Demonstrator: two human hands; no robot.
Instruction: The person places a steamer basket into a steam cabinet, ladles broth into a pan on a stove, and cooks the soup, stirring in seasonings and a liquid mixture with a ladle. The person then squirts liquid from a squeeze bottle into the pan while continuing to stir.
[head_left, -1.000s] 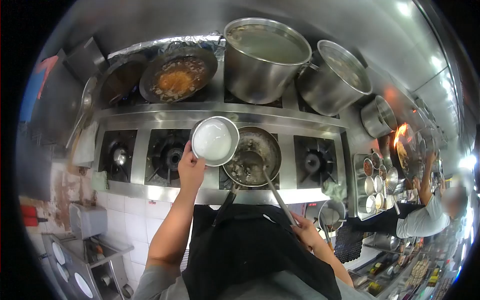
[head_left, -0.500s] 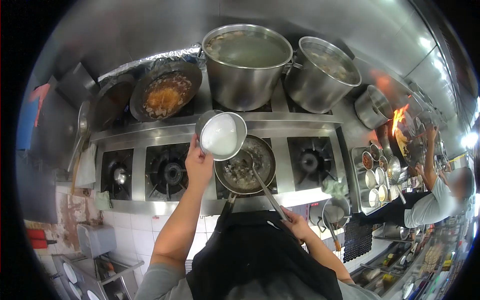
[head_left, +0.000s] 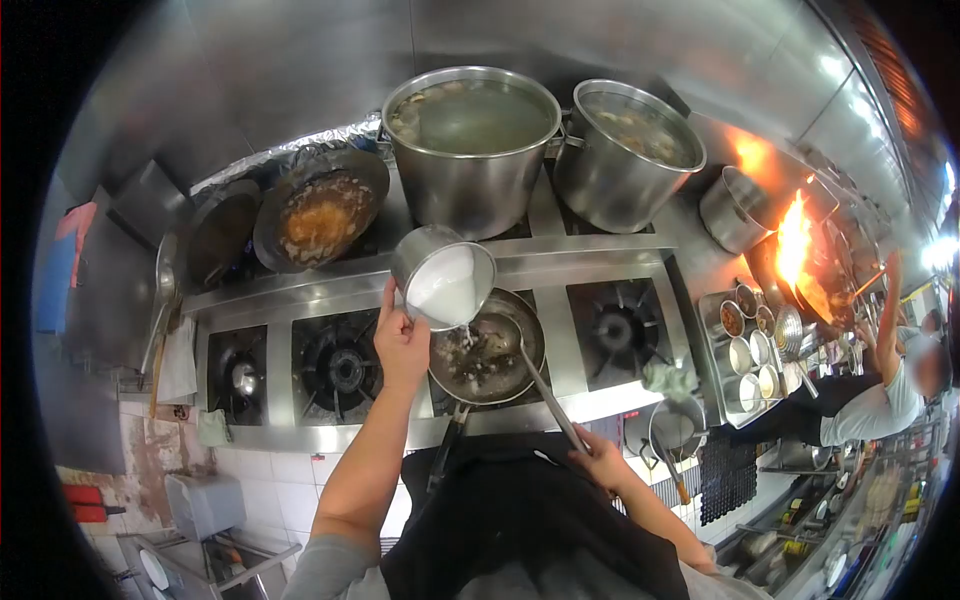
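Note:
My left hand [head_left: 402, 345] grips a metal pot [head_left: 447, 283] of white liquid. The pot is tilted over a frying pan [head_left: 455, 378], and some of the liquid seems to be falling from its lower lip. Dark bits and some liquid lie in the pan, which sits on the middle front burner with its handle toward my body. My right hand [head_left: 601, 461] is closed round the handle of a metal ladle [head_left: 545, 393]. The ladle's bowl rests in the pan, on the right side.
Two large stockpots [head_left: 465, 190] of broth and a wok [head_left: 320, 215] with orange-brown contents stand behind. At right, a co-worker [head_left: 875, 410] is near a flaming wok [head_left: 800, 265], beside a tray of small containers [head_left: 745, 365]. Bare burners [head_left: 345, 368] flank the pan.
The pot in my left hand has tipped further, its liquid now at the lip. The ladle has shifted within the pan. Flames at the co-worker's wok have grown, and the camera view has shifted.

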